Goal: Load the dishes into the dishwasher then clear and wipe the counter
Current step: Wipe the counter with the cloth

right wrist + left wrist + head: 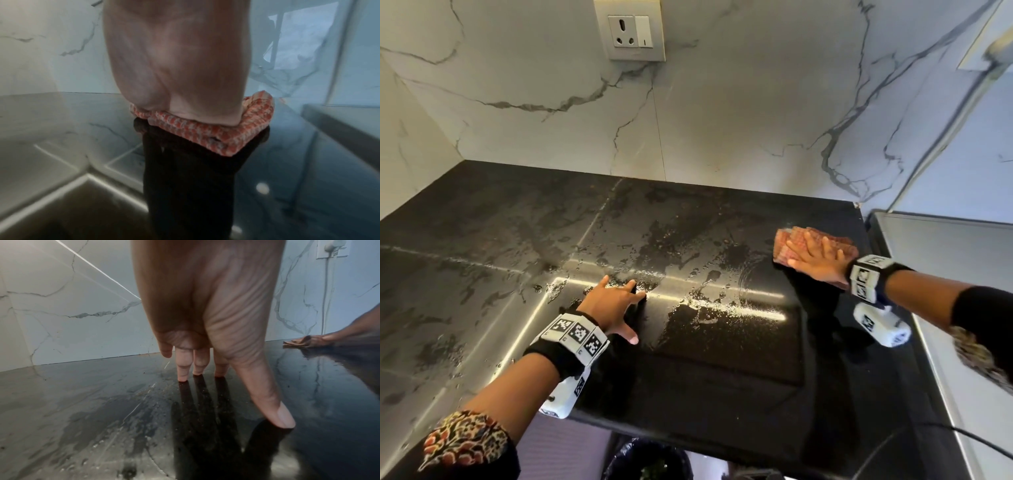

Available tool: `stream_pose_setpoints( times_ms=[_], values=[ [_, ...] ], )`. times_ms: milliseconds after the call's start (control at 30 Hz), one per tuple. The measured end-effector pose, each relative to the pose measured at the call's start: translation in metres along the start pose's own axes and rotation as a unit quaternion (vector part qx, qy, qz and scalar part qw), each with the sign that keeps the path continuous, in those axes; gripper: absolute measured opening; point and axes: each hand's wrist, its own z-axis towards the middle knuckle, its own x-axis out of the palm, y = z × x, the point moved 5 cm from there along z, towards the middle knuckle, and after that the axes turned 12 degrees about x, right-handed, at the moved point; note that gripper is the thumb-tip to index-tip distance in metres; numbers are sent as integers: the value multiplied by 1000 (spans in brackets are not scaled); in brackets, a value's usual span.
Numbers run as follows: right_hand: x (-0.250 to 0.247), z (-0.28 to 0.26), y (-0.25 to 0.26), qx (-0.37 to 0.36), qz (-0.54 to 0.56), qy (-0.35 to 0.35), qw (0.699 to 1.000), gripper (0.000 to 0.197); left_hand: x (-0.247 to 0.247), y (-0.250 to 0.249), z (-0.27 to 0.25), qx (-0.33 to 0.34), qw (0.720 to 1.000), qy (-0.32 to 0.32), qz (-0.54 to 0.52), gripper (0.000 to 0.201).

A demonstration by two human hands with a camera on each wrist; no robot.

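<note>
**Pressing cloth flat, wiping wet counter**

Pressing down with straight, spread fingers, not gripping: right hand (816,262) lying palm-flat on the folded red-and-white cloth (787,240), pinning it to the black counter (517,240) out toward 2 o'clock, close to the back wall's marble panel (722,120) and the counter's right end. Bracing on the left side: left hand (613,305) also holding nothing, fingertips (183,374) and thumb touching the glossy surface near the middle, fingers splayed and only lightly arched.

Judging the step: wiping, with dishes nowhere in view on the counter, so likely late in the task. Showing across 10 to 12 o'clock: smears, beaded water droplets (640,274) and some dark specks, most of them between the two hands and beyond the left one, so plenty left to cover.

Risking from here:
- Sliding off the cloth, palm skating over it, since nothing but downward pressure is keeping it under the hand.
- Pushing water and grit over the right edge, toward the grey appliance top (945,246) at 3 o'clock.
- Slipping of the bracing fingertips on the wet, glossy stone.
- Leaving streaks, if the cloth is already soaked; wetness of the cloth not possible to tell.
- Missing the back corner at 10 o'clock, far from the cloth.
</note>
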Motion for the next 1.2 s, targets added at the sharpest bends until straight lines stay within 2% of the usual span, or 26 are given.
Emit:
stream_pose_setpoints(
  times_ms=[100, 167, 300, 367, 500, 633, 700, 733, 767, 900, 933, 1000, 1100, 1200],
  values=[
    [-7, 4, 36, -41, 15, -9, 999, 56, 0, 0, -1, -1, 1000, 4, -5, 97],
    [7, 6, 52, -79, -9, 11, 997, 61, 0, 0, -2, -1, 1000, 7, -10, 97],
    [55, -4, 37, -176, -74, 52, 980, 92, -1, 1, -2, 3, 1000, 2, -10, 96],
    [66, -18, 11, -182, -94, 71, 976, 95, -1, 2, -2, 4, 1000, 1, -15, 97],
    [57, -12, -45, -125, -87, 84, 985, 98, -1, 2, 0, 6, 1000, 2, -8, 97],
    [27, 33, -68, -33, -22, 60, 997, 73, 1, 2, 1, 4, 1000, -3, -23, 97],
    [6, 57, -59, -14, -7, 38, 999, 85, 1, 2, 1, 2, 1000, -3, -26, 97],
    [-4, 69, -50, -20, -16, 17, 1000, 94, 2, 1, 2, 1, 1000, -2, -25, 97],
    [-14, 74, -37, -27, -44, 7, 999, 93, 2, 1, 2, -1, 1000, -2, -25, 96],
    [-37, 63, 25, -56, -37, -26, 997, 76, 2, 0, 1, -5, 999, 1, -34, 96],
    [-34, 61, 38, -67, -37, -26, 997, 67, 3, 0, 1, -6, 999, 2, -38, 96],
    [-22, 56, 55, -77, -39, -21, 996, 62, 2, 0, -1, -6, 999, 2, -41, 97],
    [10, 43, 55, -162, -65, 32, 984, 67, 1, 0, -3, -8, 999, 9, -48, 96],
    [35, 26, 17, -195, -96, 63, 974, 89, 0, 0, -3, -12, 999, 13, -46, 96]
  ],
)
